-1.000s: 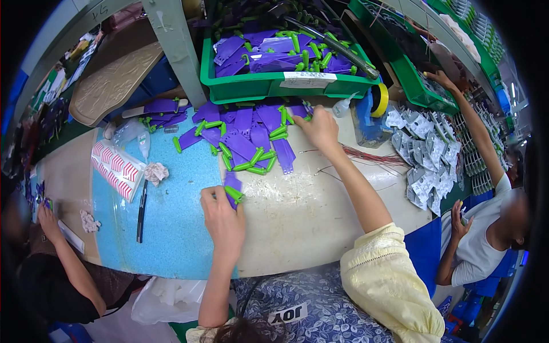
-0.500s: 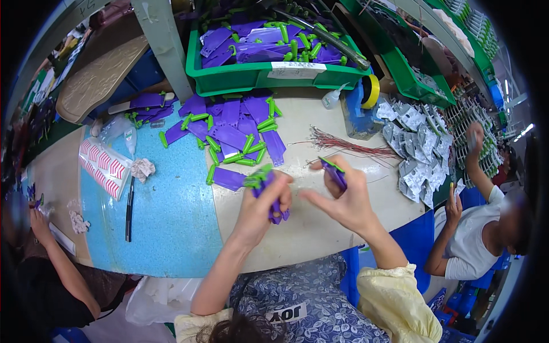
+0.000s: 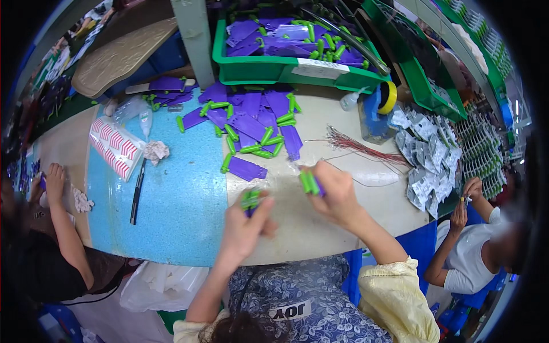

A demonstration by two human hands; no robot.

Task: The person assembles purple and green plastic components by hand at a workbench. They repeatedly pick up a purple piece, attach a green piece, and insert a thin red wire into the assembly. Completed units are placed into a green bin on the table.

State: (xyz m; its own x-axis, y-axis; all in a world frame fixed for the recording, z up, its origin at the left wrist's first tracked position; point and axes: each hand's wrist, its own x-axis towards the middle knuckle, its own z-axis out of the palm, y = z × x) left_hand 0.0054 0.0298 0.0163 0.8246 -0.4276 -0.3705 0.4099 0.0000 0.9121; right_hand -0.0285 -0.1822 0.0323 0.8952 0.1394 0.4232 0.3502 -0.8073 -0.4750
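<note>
Left hand [image 3: 243, 228] closed on a few purple/green pcs [image 3: 250, 199], green ends up; fingers partly blurred, exact count unclear. Right hand [image 3: 334, 191] also closed, gripping a small bunch w/ green ends [image 3: 309, 183] poking out twd left hand, purple mostly hidden by fingers. Hands apart, over beige side of table [image 3: 297, 246].

More pcs: pile [image 3: 251, 123] across blue/beige border, one loose pc [image 3: 247, 170] just on near side of it, lots more in green bin [image 3: 251, 73] behind. Red wires [image 3: 366, 150] right of pile.

Handling (judgement): prob. light, thin stiff plastic; flat purple faces look smooth, so stacked pcs may slide on e/o. Green ends thicker + rounded = best pinch spot, or hold purple plate by its edges. Don't bend thin plates, may crack. Loose pc easiest to grab, green end sticks out left.
</note>
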